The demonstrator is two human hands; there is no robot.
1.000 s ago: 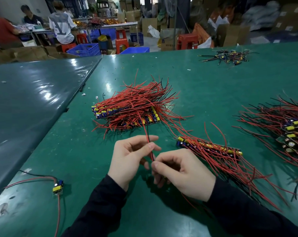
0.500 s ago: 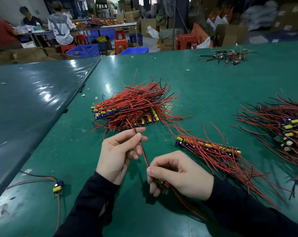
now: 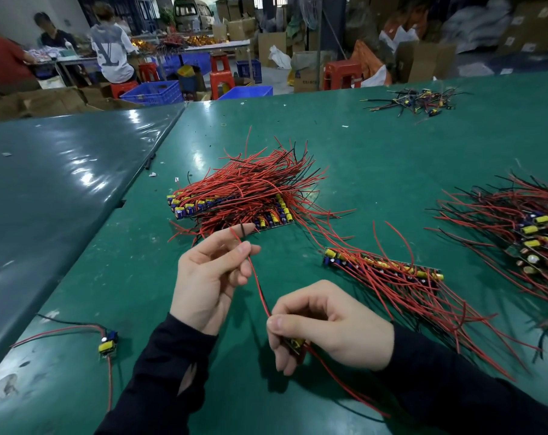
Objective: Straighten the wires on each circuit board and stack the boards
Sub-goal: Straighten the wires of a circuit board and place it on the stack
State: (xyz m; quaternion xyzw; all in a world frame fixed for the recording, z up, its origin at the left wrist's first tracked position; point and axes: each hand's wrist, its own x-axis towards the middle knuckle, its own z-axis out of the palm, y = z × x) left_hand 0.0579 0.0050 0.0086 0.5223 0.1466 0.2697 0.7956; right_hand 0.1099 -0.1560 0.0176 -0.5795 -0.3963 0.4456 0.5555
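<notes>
Sliding outward along a red wire (image 3: 257,285), the left hand (image 3: 208,279) now pinches near the wire's free end, farther from the right hand (image 3: 330,324) than half a second ago, while the right has dropped slightly toward the near edge of the green counter (image 3: 376,146). Left thumb and forefinger press together on the wire just below its tip, the other fingers loosely fanned. Right fingers (image 3: 280,356) curl around a small circuit board (image 3: 296,343), of which only a yellow component shows under the palm. Stretched between the two hands, the wire runs up and to the left from the board, a second red lead trailing from it toward the person. That line is what the next pull appears to turn on: the left hand is at the free end, the right anchors the board. Beyond the hands, the big stack of finished boards (image 3: 235,205) lies well apart, its wires fanned away from the person. A shorter row of boards (image 3: 382,266) sits just right of the hands, nearer the right one, and looks the likelier place to set this board. One loose board (image 3: 107,342) lies at the near left.
</notes>
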